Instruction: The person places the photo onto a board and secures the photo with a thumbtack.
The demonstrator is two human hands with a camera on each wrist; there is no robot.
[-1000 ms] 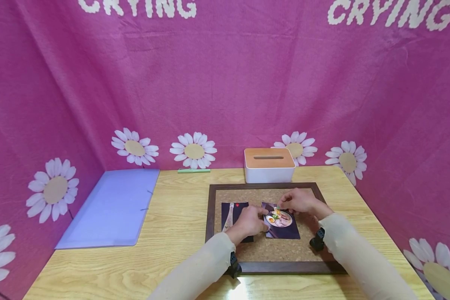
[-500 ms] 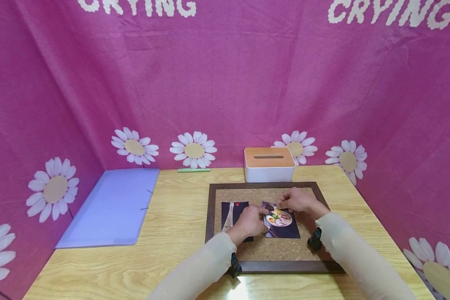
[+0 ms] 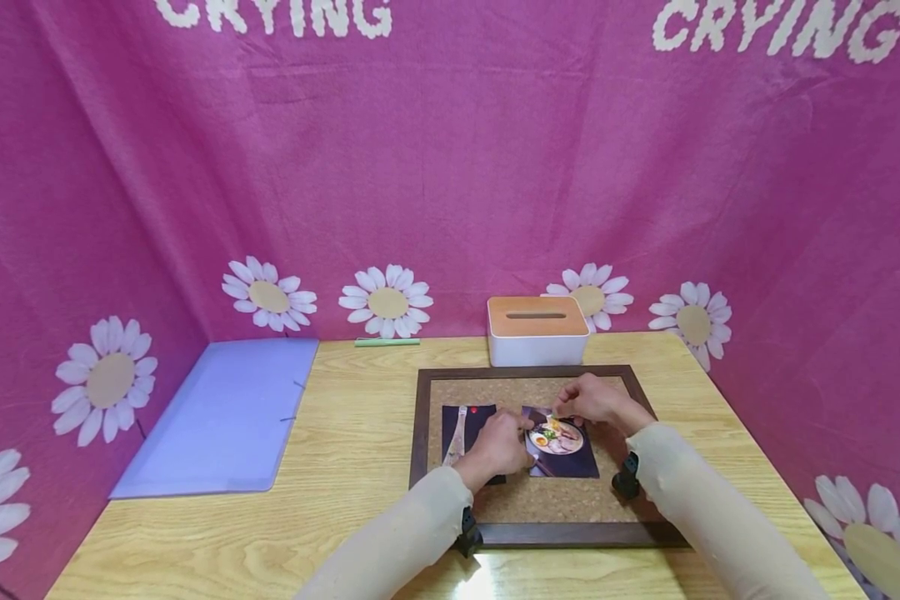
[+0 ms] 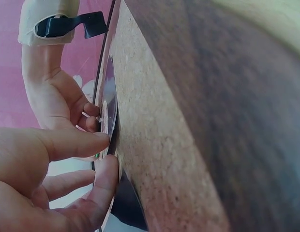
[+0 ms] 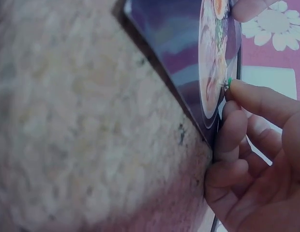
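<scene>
A photo of a ramen bowl (image 3: pixel 562 462) lies on a dark-framed cork board (image 3: pixel 547 508). The forefinger and thumb of my left hand (image 3: pixel 501 443) rest at the photo's left edge, spread apart. In the right wrist view, my right hand (image 3: pixel 594 400) holds a green thumbtack (image 5: pixel 230 82) at its fingertips, the metal point towards the photo near its upper edge. Left of it, a second dark photo (image 3: pixel 453 425) with a red thumbtack (image 3: pixel 474 409) at its top is partly covered by my left hand.
Behind the board stands a white tissue box (image 3: pixel 537 350) with a wooden lid. A green pen-like stick (image 3: pixel 387 342) lies along the back of the table (image 3: pixel 360 433). At the left is a translucent blue folder (image 3: pixel 217 417). Purple flowered cloth (image 3: pixel 450 167) surrounds the table.
Both hands stay in nearly the same place at the ramen photo. The right wrist has shifted very slightly left; the photos lie as before.
</scene>
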